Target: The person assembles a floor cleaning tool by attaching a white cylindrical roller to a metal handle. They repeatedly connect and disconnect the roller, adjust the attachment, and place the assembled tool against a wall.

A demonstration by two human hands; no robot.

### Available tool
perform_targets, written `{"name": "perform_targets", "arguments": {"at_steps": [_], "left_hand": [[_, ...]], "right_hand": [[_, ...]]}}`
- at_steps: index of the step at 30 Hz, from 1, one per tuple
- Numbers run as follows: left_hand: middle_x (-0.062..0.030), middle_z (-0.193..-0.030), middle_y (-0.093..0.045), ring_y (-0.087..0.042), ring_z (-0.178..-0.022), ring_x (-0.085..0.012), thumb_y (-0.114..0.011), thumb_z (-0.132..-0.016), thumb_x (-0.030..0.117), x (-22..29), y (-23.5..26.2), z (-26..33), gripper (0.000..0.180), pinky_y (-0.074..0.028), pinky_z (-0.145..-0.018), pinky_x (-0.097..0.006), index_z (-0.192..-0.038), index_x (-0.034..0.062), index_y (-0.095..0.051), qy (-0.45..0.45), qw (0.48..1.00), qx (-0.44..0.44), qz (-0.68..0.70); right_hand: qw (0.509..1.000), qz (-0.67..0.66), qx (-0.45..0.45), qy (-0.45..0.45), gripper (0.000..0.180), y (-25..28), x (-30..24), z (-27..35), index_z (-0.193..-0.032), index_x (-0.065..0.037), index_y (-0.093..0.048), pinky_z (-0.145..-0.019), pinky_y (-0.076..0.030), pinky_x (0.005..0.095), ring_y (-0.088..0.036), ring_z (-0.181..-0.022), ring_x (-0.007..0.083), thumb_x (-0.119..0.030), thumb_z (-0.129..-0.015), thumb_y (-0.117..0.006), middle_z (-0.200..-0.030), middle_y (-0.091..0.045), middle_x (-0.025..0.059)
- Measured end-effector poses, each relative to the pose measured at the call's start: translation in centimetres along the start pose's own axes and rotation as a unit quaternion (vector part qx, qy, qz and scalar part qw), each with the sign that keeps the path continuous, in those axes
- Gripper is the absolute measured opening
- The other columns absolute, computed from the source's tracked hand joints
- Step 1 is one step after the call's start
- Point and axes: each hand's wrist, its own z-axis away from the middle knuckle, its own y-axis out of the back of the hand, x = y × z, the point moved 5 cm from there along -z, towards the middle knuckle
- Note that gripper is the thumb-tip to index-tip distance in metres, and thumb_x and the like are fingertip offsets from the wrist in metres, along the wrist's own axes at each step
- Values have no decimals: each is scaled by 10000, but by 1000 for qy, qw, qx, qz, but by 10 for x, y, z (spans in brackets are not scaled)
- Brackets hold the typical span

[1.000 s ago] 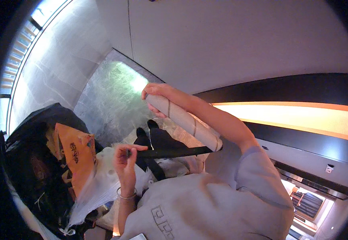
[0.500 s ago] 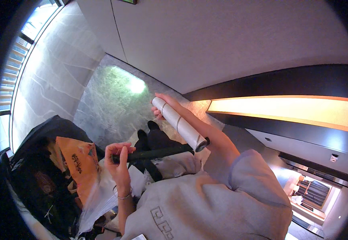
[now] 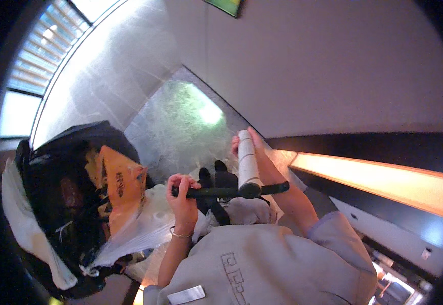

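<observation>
My left hand (image 3: pixel 182 203) is closed round the left end of a black bar (image 3: pixel 214 193), which lies nearly level in front of my body. My right hand (image 3: pixel 256 142) grips the far end of a white tube (image 3: pixel 248 161) with spiral seams. The tube points toward me, and its near end shows a dark round face. That end overlaps the bar, whose right tip sticks out beyond it over my right forearm. I cannot tell whether the tube and bar are joined.
To the left stands a large black bag (image 3: pixel 79 142) with an orange packet (image 3: pixel 122 188) and clear plastic wrap (image 3: pixel 135 229). A grey wall (image 3: pixel 333 66) rises ahead, with a lit recess (image 3: pixel 374 183) at right. My dark shoes (image 3: pixel 220 165) are on the shiny floor (image 3: pixel 155 127).
The tube has swung from slanting to pointing nearly straight toward me. The bar has turned closer to level, and more of its right tip shows. The whole view has shifted.
</observation>
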Motion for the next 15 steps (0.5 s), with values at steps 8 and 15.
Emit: {"name": "perform_targets", "arguments": {"at_steps": [8, 15], "left_hand": [[13, -679, -461, -414, -596, -98, -487, -936, 369, 21, 11, 19, 290, -361, -611, -258, -807, 109, -504, 6, 959, 33, 282], [17, -672, -432, -399, -590, -90, -510, -927, 348, 47, 58, 61, 270, -358, -612, -249, -797, 111, -523, -97, 886, 92, 444]], "right_hand": [[999, -21, -41, -19, 398, -84, 35, 1, -862, -37, -457, -588, -479, 318, -491, -644, 207, -433, -889, -491, -754, -501, 106], [991, 12, -103, -89, 351, -135, 48, -57, -826, -23, -446, -625, -481, 331, -489, -677, 194, -362, -855, -535, -771, -483, 102]]}}
